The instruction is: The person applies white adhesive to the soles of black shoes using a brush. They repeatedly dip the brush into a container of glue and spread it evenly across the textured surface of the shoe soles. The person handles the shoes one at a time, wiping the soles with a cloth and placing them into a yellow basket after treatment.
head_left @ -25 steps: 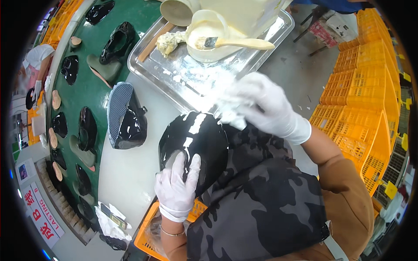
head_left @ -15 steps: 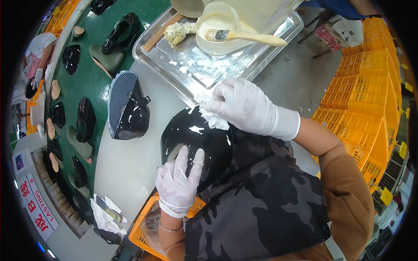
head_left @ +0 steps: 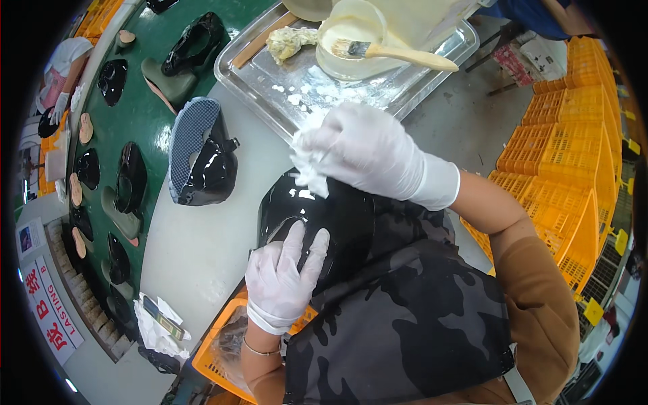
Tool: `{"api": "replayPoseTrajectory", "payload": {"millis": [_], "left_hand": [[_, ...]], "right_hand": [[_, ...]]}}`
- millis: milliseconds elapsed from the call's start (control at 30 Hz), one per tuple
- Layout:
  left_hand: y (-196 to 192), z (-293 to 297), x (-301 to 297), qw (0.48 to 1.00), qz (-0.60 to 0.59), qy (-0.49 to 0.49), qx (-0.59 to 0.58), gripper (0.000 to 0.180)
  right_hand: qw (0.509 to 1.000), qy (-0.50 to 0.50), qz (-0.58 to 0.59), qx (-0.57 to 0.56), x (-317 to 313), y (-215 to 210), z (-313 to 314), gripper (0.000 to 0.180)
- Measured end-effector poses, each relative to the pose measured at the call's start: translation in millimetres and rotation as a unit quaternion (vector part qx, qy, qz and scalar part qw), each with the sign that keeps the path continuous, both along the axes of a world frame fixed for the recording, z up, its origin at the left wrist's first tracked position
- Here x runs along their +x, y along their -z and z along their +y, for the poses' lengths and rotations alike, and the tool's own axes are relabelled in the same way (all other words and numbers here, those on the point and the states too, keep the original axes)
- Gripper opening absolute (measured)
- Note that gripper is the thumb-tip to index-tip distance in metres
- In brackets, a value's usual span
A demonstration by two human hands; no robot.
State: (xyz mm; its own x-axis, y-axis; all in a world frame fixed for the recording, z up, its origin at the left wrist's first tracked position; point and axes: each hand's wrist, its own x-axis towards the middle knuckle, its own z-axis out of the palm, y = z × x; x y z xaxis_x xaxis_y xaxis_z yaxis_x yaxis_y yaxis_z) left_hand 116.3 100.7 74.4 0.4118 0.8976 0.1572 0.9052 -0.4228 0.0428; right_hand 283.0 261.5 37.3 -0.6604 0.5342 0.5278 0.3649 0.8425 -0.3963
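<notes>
A glossy black shoe upper (head_left: 324,223) sits in the person's lap, at the near edge of the pale worktable (head_left: 196,250), partly against a camouflage-patterned apron (head_left: 405,324). The left hand (head_left: 283,277), in a white glove, lies flat on the near side of the upper with its fingers spread apart, steadying it. The right hand (head_left: 371,152), also gloved in white, has its fingers closed together around a crumpled white cloth (head_left: 310,172), which is pressed onto the far top of the shiny black surface.

Just beyond the right hand lies a rectangular metal tray (head_left: 270,88) flecked with white paste; in it stands a round cream bowl (head_left: 351,47) with a wooden-handled brush (head_left: 391,52) resting across it. To the left on the table is another black shoe upper with a grey mesh lining (head_left: 199,152). Farther left, a green conveyor belt (head_left: 152,101) carries more black uppers. Yellow plastic crates (head_left: 574,169) are stacked at the right.
</notes>
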Motion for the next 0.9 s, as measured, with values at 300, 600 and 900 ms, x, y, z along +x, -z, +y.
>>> {"api": "replayPoseTrajectory", "payload": {"millis": [300,600,900], "left_hand": [[-2,-5,1,1.000,0.006,-0.005,-0.022,0.044],[-11,-23,-5,0.999,0.023,-0.032,0.000,0.041],[4,3,-4,0.997,0.018,-0.052,0.047,0.039]], "right_hand": [[0.994,-0.020,-0.090,0.060,-9,18,1,0.017],[0.994,0.053,-0.074,0.059,3,-1,14,0.017],[0.995,0.028,0.027,0.095,22,3,8,0.020]]}}
